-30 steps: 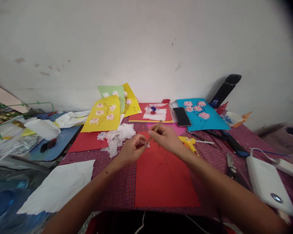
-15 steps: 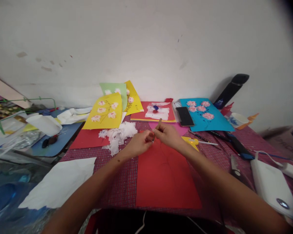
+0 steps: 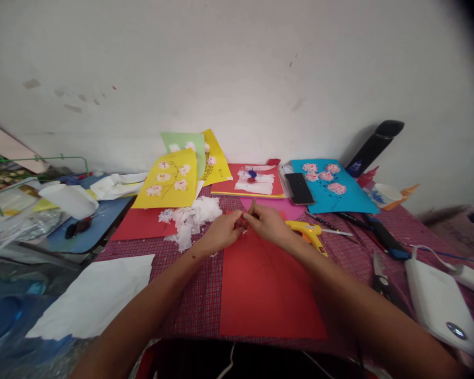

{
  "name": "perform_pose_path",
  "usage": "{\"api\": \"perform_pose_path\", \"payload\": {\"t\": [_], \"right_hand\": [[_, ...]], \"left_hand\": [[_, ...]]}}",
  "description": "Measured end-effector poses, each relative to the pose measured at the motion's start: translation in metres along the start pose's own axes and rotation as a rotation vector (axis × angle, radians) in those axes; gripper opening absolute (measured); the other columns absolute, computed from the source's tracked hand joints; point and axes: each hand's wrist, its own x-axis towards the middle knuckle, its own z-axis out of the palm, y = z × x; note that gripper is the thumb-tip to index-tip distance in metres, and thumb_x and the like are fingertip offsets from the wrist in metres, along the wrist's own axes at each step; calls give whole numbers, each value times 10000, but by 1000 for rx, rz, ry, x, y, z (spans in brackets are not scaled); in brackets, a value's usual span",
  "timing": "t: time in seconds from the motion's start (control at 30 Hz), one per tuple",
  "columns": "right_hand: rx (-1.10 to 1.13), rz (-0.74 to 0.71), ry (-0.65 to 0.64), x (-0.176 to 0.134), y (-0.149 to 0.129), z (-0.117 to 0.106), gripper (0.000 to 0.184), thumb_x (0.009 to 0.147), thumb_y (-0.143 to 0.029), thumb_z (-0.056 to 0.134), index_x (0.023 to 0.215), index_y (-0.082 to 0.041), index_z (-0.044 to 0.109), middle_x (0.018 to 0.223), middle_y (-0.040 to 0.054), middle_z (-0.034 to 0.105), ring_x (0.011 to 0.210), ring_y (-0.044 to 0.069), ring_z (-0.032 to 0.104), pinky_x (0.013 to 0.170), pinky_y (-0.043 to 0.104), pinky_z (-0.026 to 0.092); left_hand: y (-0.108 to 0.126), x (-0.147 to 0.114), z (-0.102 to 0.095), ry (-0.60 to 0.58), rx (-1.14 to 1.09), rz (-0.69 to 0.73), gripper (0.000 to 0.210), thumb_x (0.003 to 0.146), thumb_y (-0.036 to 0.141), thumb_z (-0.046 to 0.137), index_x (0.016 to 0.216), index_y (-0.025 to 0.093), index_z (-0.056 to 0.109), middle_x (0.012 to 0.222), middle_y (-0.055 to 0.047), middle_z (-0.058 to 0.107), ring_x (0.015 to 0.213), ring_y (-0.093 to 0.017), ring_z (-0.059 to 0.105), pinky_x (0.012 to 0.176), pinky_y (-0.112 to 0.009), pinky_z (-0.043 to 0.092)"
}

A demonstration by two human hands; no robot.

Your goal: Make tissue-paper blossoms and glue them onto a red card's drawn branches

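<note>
My left hand (image 3: 224,231) and my right hand (image 3: 268,221) meet above the top of a red sheet of paper (image 3: 266,295). A short brownish stick (image 3: 252,205) pokes up from the closed fingers of the right hand. The left fingertips are pinched against the right ones; whatever sits between them is too small and covered to make out. Faint curved pencil-like lines run over the red sheet. Left of the hands lies a heap of torn white tissue (image 3: 193,216). A yellow glue gun (image 3: 306,229) rests beside the right wrist.
Yellow flower pictures (image 3: 168,181) lean at the back left; a blue one (image 3: 334,184) lies back right, near a black phone (image 3: 299,188). On the right are a knife (image 3: 380,273), a white power bank (image 3: 438,295) and a paper cup (image 3: 384,195). A white sheet (image 3: 98,295) lies left.
Both hands have shifted slightly left and drawn closer together, still pinched. More of the glue gun shows beside the right wrist.
</note>
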Motion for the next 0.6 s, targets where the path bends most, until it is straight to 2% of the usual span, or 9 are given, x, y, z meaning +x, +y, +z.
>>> {"api": "perform_pose_path", "payload": {"t": [0.13, 0.6], "right_hand": [[0, -5, -25, -2, 1, 2, 209, 901, -273, 513, 773, -180, 649, 723, 25, 690, 636, 142, 578, 546, 232, 311], [-1, -40, -4, -3, 3, 5, 202, 918, -294, 517, 788, -184, 626, 737, 32, 691, 641, 150, 589, 546, 230, 323]], "left_hand": [[-1, 0, 0, 10, 29, -1, 110, 834, 163, 580, 933, 206, 566, 865, -7, 683, 771, -161, 632, 693, -266, 448], [-2, -1, 0, -5, 4, -26, 154, 854, 178, 562, 1004, 206, 584, 905, -24, 681, 799, -168, 628, 708, -272, 456]]}}
